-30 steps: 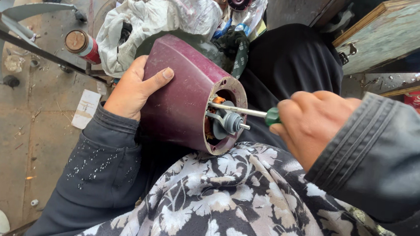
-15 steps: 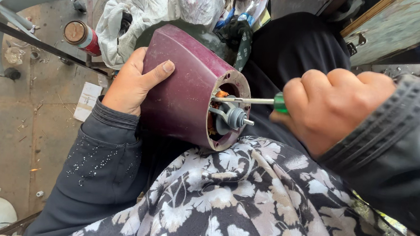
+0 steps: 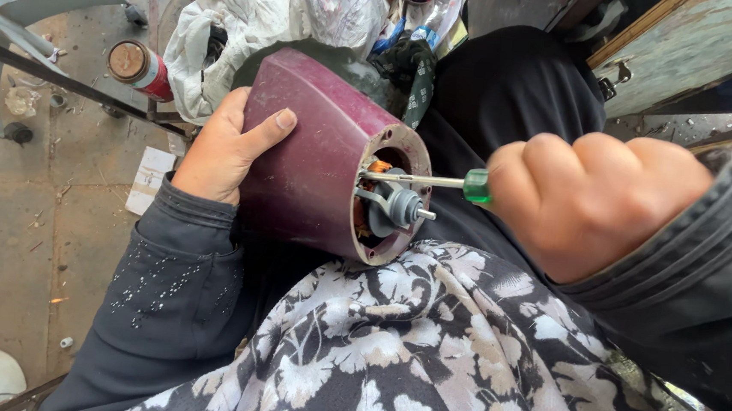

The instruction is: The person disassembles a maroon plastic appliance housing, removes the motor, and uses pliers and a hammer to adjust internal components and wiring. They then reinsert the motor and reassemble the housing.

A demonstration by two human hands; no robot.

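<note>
Motor housing [image 3: 318,159] against left hand [image 3: 220,148]

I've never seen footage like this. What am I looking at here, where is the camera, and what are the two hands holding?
There is no machine here: a person works with bare hands, and the single camera sits on their head, looking down at their lap. So the arms you see entering from below are the person's own.

The left hand steadies a maroon motor housing that rests on the lap, over a flowered cloth. Its open end faces the camera, showing copper windings and a grey shaft inside.

The right hand is closed in a fist around a screwdriver with a green handle; its metal tip reaches into the open end of the housing.

Beyond the housing lie a crumpled white rag and a red spray can on the dusty concrete floor.
</note>
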